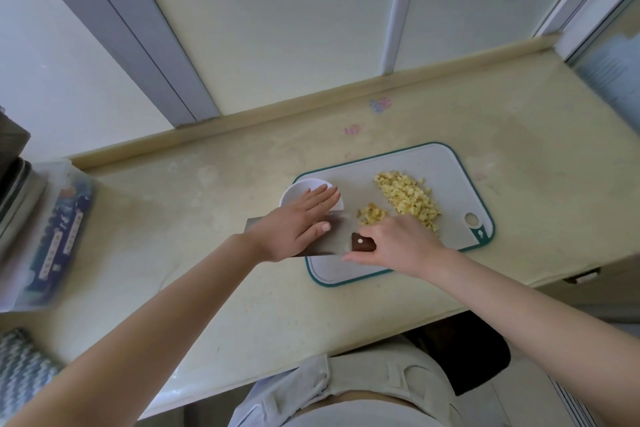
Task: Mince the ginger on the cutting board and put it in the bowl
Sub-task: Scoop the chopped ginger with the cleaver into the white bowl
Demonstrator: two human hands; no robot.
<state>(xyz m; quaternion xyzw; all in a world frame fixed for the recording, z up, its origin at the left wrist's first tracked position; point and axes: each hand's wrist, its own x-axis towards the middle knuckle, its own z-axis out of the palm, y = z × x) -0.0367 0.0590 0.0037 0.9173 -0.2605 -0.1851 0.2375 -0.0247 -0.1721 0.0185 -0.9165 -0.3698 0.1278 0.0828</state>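
Observation:
Minced yellow ginger (410,202) lies in a long heap on the white, teal-rimmed cutting board (433,166), with a smaller heap of ginger (372,213) beside it. A cleaver lies flat with its blade (341,234) across the board's left part. My left hand (298,222) rests flat on the blade with straight fingers. My right hand (398,246) grips the cleaver's dark handle (362,243). A small white bowl (294,194) stands at the board's left corner, partly hidden under my left fingers.
The board sits on a pale yellow counter (225,218) under a window. A blue printed package (55,243) lies at the counter's left end. A patterned cloth (20,367) shows at the lower left. The counter's front edge is near my body.

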